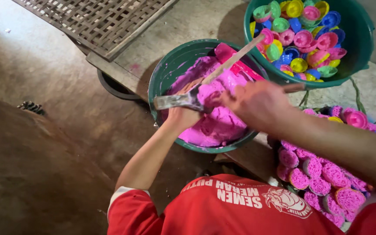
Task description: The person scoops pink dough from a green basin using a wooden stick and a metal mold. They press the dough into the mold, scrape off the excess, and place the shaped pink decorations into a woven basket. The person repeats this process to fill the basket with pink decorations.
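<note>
A green bowl (164,76) holds a mass of bright pink dough (216,126). My left hand (182,116) reaches into the bowl from below and grips a lump of the pink dough (206,93); I cannot tell whether a mould is under it. My right hand (255,103) comes in from the right and is shut on a flat metal scraper (177,101). The blade, smeared with dough, lies across the lump and points left. A wooden stick (236,58) leans in the dough, running up to the right.
A larger green basin (364,39) at top right is full of small coloured plastic cup moulds (303,39). Several pink-filled moulds (323,178) are piled at lower right. A woven bamboo tray (96,21) lies at top left on a concrete slab.
</note>
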